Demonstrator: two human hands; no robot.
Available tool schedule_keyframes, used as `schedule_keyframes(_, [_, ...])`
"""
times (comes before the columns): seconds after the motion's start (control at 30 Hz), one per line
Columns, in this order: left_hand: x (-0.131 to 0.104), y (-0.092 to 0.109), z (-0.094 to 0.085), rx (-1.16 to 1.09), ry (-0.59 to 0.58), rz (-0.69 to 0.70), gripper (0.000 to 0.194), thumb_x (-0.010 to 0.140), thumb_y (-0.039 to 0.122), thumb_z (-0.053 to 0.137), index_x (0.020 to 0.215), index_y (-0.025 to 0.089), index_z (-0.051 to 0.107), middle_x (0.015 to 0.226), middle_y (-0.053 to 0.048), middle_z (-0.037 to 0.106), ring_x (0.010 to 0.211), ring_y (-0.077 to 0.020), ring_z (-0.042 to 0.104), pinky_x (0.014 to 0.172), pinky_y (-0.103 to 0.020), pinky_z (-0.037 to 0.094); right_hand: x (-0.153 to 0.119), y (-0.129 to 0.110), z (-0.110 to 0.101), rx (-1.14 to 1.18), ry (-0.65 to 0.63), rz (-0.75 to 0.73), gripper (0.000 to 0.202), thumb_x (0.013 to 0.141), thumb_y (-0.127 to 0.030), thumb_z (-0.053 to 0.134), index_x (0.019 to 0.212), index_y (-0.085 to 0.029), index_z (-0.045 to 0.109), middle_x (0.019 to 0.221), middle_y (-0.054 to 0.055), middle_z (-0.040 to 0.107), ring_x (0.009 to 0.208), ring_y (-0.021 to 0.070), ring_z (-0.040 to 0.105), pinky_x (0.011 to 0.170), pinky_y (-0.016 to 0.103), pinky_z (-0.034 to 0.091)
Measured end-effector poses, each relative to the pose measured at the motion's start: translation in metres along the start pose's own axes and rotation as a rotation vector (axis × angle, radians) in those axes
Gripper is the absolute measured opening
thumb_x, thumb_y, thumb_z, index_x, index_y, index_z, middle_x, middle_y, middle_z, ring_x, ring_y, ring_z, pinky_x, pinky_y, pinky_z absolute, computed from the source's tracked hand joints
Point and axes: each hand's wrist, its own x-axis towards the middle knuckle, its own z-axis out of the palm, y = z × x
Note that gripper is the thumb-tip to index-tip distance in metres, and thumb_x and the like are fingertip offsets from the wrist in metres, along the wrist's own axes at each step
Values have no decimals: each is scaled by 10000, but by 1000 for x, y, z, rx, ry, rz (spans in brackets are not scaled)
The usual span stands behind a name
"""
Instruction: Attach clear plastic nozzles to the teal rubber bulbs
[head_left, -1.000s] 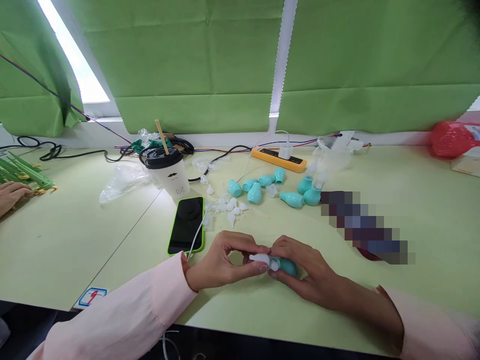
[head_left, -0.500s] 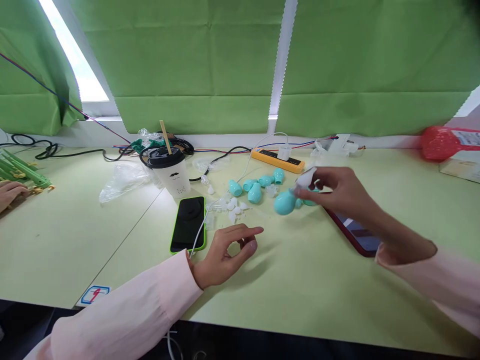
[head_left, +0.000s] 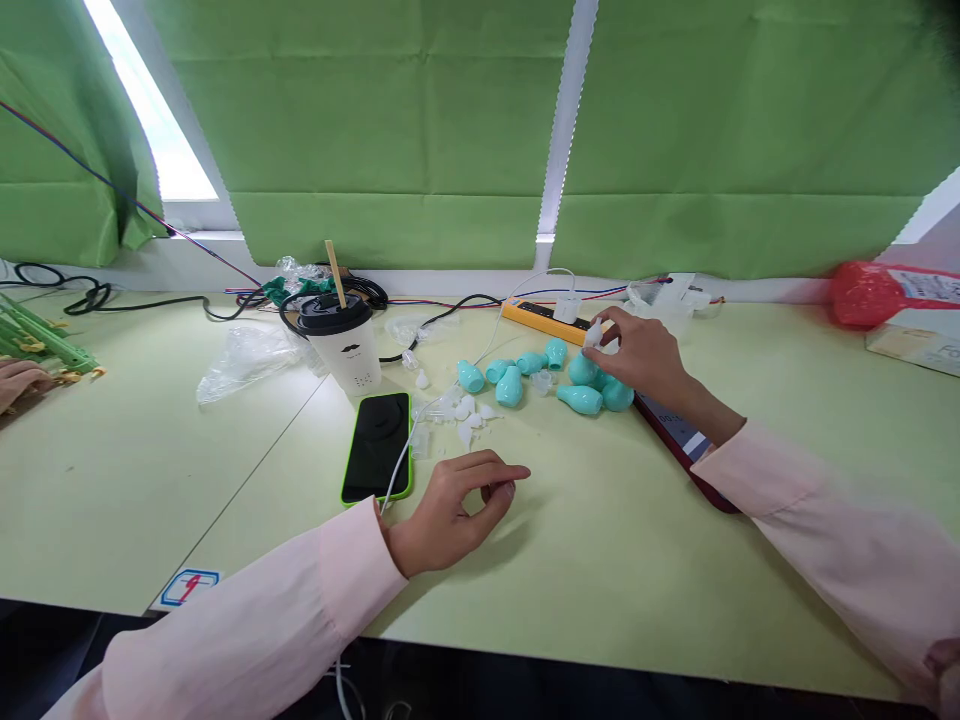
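Between the thumb and fingers of my right hand (head_left: 637,355) is a small white tapered plastic piece (head_left: 594,333). Just below it sits a teal bulb-shaped piece (head_left: 582,368), partly hidden by the fingers. Beside it lie a teal vase-shaped piece (head_left: 580,400) on its side and a rounded teal piece (head_left: 617,394). My left hand (head_left: 456,512) hovers over or rests on the table, its index finger stretched out and the others curled near the thumb. I see nothing in it. Loose white plastic bits (head_left: 469,415) lie beyond it.
A green-edged phone (head_left: 377,448) and a lidded paper cup (head_left: 346,350) stand left of the bits, with a white cable across. Another phone (head_left: 679,430) lies under my right forearm. Behind are a yellow power strip (head_left: 546,320) and a red package (head_left: 862,295). Another person's hand (head_left: 22,383) shows at far left.
My right hand has moved back and slightly left. The teal bulb it held over the table is out of the hand, and a teal piece now lies on its side there. My left hand has barely moved.
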Motion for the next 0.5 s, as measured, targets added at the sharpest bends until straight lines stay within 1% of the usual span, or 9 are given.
schedule_keyframes(0.1, [0, 1, 0, -5, -3, 0, 223, 778, 123, 416, 909, 129, 596, 684, -51, 574, 623, -108, 515, 578, -234, 433, 1, 0, 5, -49, -49, -4, 279, 638, -327, 523, 885, -198, 532, 668, 17, 648, 682, 231, 566, 570, 302, 363])
schedule_keyframes(0.2, [0, 1, 0, -1, -3, -6, 224, 781, 128, 411, 907, 140, 596, 689, -48, 576, 621, -106, 514, 578, -233, 433, 3, -1, 7, -85, -43, -15, 270, 660, -322, 496, 887, -182, 534, 662, 29, 653, 720, 238, 565, 618, 319, 352])
schedule_keyframes(0.27, [0, 0, 0, -1, -3, -8, 222, 781, 128, 413, 906, 137, 596, 689, -50, 576, 619, -105, 513, 577, -234, 434, 5, -3, 7, -133, -52, -27, 226, 680, -303, 471, 854, -181, 550, 671, 34, 654, 741, 234, 562, 634, 321, 337])
schedule_keyframes(0.4, [0, -1, 0, 4, -1, -10, 218, 778, 125, 415, 898, 132, 597, 686, -52, 576, 622, -108, 517, 582, -239, 438, 6, -6, 7, -203, -91, -42, 163, 689, -272, 449, 720, -187, 584, 664, 37, 650, 714, 225, 561, 641, 330, 300])
schedule_keyframes(0.5, [0, -1, 0, 19, -1, -6, 219, 782, 131, 407, 890, 133, 598, 684, -50, 577, 616, -107, 521, 580, -237, 439, 6, -9, 7, -232, -97, -45, 162, 677, -266, 455, 689, -184, 594, 641, 45, 638, 686, 226, 555, 649, 348, 272])
